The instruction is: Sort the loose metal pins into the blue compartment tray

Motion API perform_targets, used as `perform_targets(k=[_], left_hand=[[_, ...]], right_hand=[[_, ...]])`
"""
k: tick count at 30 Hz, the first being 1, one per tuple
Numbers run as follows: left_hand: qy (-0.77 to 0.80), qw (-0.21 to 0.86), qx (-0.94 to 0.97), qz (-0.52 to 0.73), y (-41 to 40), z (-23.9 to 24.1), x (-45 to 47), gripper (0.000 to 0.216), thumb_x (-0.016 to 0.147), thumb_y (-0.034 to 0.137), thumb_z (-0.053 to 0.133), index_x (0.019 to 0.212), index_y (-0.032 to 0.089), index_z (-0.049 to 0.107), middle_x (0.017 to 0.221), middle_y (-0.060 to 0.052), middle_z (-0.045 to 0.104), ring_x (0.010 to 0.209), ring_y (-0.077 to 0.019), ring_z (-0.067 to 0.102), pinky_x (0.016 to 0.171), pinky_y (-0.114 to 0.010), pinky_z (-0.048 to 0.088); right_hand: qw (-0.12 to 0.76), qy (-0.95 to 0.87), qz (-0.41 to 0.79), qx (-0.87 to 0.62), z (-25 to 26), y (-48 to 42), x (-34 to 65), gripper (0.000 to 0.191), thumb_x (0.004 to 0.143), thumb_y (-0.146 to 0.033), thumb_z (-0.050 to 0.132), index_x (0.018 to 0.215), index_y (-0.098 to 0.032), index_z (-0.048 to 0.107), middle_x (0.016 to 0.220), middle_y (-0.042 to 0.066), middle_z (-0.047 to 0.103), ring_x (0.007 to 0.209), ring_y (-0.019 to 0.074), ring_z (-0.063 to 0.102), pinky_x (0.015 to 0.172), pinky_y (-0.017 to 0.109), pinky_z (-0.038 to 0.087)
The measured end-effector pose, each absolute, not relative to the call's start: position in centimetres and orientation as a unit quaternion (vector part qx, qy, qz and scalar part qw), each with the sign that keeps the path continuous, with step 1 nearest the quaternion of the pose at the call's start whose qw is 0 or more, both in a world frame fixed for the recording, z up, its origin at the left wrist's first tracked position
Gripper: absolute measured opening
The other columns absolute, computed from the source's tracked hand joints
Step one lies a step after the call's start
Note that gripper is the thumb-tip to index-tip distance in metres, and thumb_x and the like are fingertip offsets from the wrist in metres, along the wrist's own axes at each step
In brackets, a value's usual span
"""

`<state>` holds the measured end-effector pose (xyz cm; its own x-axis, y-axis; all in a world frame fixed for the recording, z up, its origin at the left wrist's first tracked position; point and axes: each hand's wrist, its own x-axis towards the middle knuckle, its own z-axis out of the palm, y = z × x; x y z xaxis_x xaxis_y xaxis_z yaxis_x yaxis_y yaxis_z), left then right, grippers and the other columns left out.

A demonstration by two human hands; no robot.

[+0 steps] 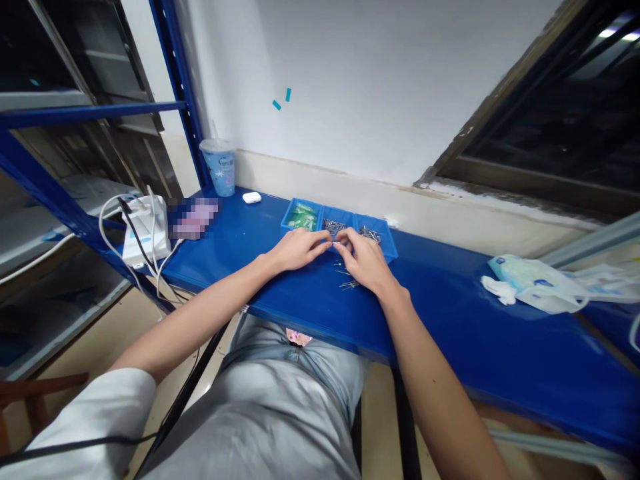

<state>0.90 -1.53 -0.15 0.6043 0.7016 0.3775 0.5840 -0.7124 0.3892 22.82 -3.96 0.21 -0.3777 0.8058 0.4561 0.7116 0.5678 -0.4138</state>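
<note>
My left hand (pixel 299 248) and my right hand (pixel 365 260) meet over the blue shelf (pixel 450 313), fingertips pinched together just in front of a blue divided tray (pixel 340 225). What they pinch is too small to make out. The tray holds green pieces (pixel 303 217) in its left compartment and metal screws (pixel 332 225) in the middle and right ones. Several loose screws (pixel 347 279) lie on the shelf under my right hand.
A lidded patterned cup (pixel 219 165) and a white earbud case (pixel 251 197) stand at the back left. A white charger with cables (pixel 144 230) sits at the shelf's left end. Plastic bags and tissue (pixel 537 283) lie at the right. Blue rack posts rise at left.
</note>
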Motion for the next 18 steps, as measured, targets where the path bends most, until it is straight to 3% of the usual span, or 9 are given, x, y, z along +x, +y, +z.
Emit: perform_targets(k=[18], left_hand=[[0.359, 0.109, 0.89, 0.259, -1.35, -0.4, 0.85, 0.033, 0.111, 0.041, 0.046, 0.118, 0.021, 0.072, 0.076, -0.003, 0.069, 0.07, -0.0202, 0.062, 0.067, -0.028, 0.036]], right_hand=[[0.306, -0.829, 0.079, -0.461, 0.16, -3.94, 22.8, 0.013, 0.103, -0.031, 0.054, 0.108, -0.024, 0.063, 0.097, 0.006, 0.076, 0.085, 0.0247, 0.07, 0.078, 0.035, 0.045]])
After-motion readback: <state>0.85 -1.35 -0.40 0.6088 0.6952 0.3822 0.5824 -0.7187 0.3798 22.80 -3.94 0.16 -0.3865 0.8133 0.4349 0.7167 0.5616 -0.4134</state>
